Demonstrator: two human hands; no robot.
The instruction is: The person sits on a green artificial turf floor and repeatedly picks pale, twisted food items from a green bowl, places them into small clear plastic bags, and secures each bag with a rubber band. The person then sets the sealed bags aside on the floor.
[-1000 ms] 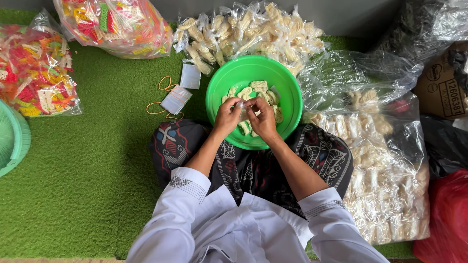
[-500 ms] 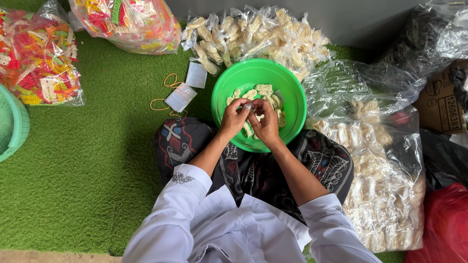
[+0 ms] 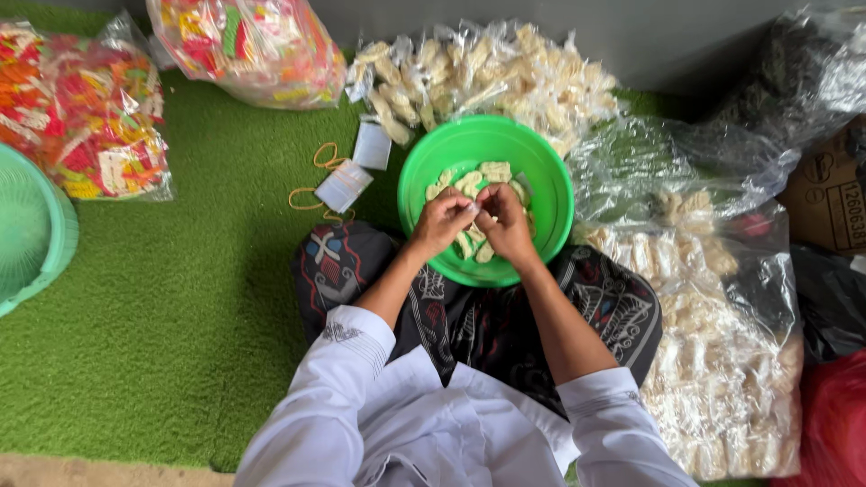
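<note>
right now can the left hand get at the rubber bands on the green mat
Probably yes: the rubber bands lie uncovered on the mat to the left of the green bowl, with nothing between them and the left hand.

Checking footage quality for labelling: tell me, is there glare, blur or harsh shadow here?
Head view: soft, even light with no hard shadows; white glare on the clear plastic bags; left hand, right hand and green bowl are sharp; edges bend slightly from the wide lens.
</note>
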